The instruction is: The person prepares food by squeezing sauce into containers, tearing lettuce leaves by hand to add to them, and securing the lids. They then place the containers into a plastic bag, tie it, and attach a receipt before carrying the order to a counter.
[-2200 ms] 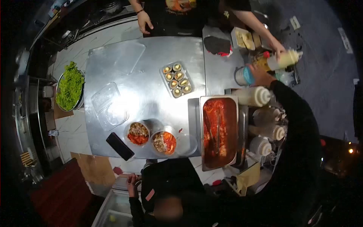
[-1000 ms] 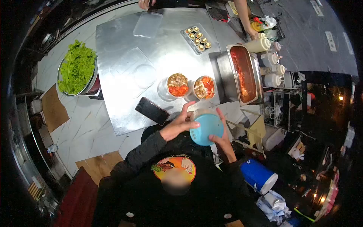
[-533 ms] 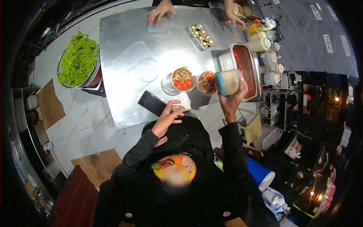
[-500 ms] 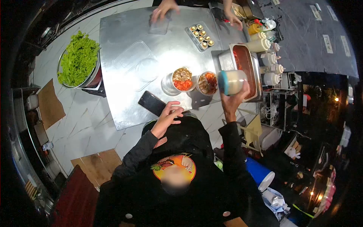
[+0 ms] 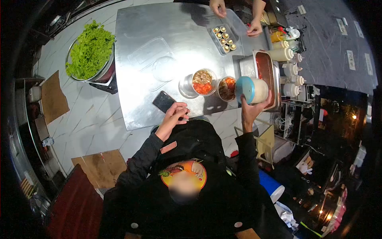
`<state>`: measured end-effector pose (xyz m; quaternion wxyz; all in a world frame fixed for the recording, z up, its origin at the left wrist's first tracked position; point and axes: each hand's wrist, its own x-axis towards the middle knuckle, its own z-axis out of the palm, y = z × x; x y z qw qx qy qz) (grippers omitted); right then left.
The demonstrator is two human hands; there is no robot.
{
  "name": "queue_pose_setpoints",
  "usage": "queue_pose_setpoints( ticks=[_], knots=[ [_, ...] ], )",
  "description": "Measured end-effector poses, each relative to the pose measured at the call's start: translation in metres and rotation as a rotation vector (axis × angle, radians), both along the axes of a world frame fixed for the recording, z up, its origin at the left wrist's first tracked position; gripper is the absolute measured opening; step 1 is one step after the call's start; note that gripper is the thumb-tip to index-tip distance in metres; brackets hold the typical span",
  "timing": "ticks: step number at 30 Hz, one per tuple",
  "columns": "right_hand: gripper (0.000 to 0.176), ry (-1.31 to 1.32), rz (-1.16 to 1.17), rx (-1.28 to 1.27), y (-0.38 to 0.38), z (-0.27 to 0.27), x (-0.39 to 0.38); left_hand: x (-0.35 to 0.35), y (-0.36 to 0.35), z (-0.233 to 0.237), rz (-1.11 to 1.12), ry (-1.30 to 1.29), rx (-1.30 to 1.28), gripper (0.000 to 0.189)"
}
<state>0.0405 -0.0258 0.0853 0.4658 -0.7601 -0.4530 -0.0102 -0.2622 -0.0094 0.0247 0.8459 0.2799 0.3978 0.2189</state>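
Observation:
My right hand (image 5: 253, 109) grips a clear jar (image 5: 260, 91) of pale contents with a blue-green lid (image 5: 245, 90), tilted on its side. The jar is over the right edge of a bowl of dark food with red pieces (image 5: 227, 88). Left of that stands a clear bowl of chopped brown and red food (image 5: 202, 82). My left hand (image 5: 175, 115) hovers at the table's front edge, fingers partly curled and apart, holding nothing. Just beyond its fingers a dark phone (image 5: 163, 101) lies on the metal table (image 5: 135, 95).
Another person's hands (image 5: 218, 8) hold a clear lid (image 5: 234, 23) near a tray of rolls (image 5: 223, 39). Clear lids (image 5: 163, 68) lie mid-table. Lettuce (image 5: 90, 51) fills a pot at left. A steel pan of red sauce (image 5: 264, 65) and squeeze bottles (image 5: 281, 54) stand at right.
The jar in my right hand has turned so its lid shows more. The other person's hands have moved right with the clear lid to the roll tray. The whole view has shifted slightly.

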Motion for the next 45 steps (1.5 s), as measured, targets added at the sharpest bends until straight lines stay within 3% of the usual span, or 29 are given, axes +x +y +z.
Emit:
queue_pose_setpoints(
  ticks=[2,5,8,11,12,15,16,19,20,23,24,27,28,31,32,35,39,41,43,45],
  knots=[
    [0.101,0.037,0.042,0.088,0.008,0.002,-0.018,0.001,0.004,-0.005,0.004,0.002,-0.009,0.030],
    [0.099,-0.257,0.329,0.001,0.023,-0.013,-0.038,0.005,0.012,0.002,0.011,-0.040,0.013,0.030],
    [0.098,-0.269,0.220,-0.024,0.044,-0.021,-0.048,0.007,0.019,0.001,-0.006,-0.037,0.055,0.029],
    [0.098,-0.494,0.487,-0.163,0.045,-0.019,-0.046,0.001,0.021,0.005,0.023,-0.031,0.052,0.028],
    [0.087,-0.468,0.374,-0.121,0.051,-0.023,-0.044,0.001,0.022,0.007,0.035,-0.037,0.043,0.027],
    [0.085,-0.387,0.372,-0.082,0.056,-0.028,-0.048,-0.005,0.021,0.005,0.049,-0.025,0.039,0.027],
    [0.086,-0.486,0.485,-0.180,0.053,-0.014,-0.049,-0.008,0.019,0.004,0.040,-0.014,0.026,0.027],
    [0.094,-0.309,0.222,-0.050,0.065,-0.025,-0.055,-0.008,0.020,0.000,0.065,-0.018,-0.005,0.027],
    [0.095,-0.417,0.387,-0.043,0.063,-0.024,-0.054,-0.009,0.020,-0.001,0.082,-0.027,-0.015,0.028],
    [0.095,-0.368,0.348,-0.067,0.060,-0.040,-0.039,-0.013,0.018,-0.003,0.065,-0.014,-0.020,0.029],
    [0.096,-0.302,0.198,-0.006,0.065,-0.028,-0.052,-0.012,0.019,-0.004,0.068,-0.006,-0.010,0.028],
    [0.096,-0.472,0.452,-0.149,0.057,-0.022,-0.043,-0.014,0.022,-0.006,0.079,-0.033,-0.025,0.028],
    [0.096,-0.388,0.384,-0.083,0.058,-0.026,-0.038,-0.015,0.022,-0.006,0.064,-0.015,-0.019,0.028],
    [0.090,-0.482,0.249,-0.002,0.058,-0.029,-0.042,-0.015,0.027,-0.004,0.073,0.010,0.002,0.026],
    [0.089,-0.528,0.435,-0.129,0.047,-0.022,-0.036,-0.017,0.026,-0.003,0.074,0.003,-0.005,0.026],
    [0.088,-0.303,0.111,0.042,0.050,-0.036,-0.033,-0.015,0.027,-0.011,0.069,-0.008,-0.026,0.026],
    [0.093,-0.326,0.371,-0.162,0.036,-0.005,-0.039,-0.010,0.026,-0.012,0.047,0.015,-0.049,0.026],
    [0.094,-0.125,0.252,-0.067,0.037,-0.003,-0.026,-0.005,0.029,-0.013,0.063,0.022,-0.058,0.027],
    [0.091,0.218,0.146,0.132,0.052,0.006,-0.015,-0.002,0.033,-0.015,0.075,0.050,-0.050,0.026],
    [0.084,0.833,0.171,0.200,0.071,0.048,-0.005,0.001,0.034,-0.019,0.115,0.051,-0.051,0.025]
  ],
)
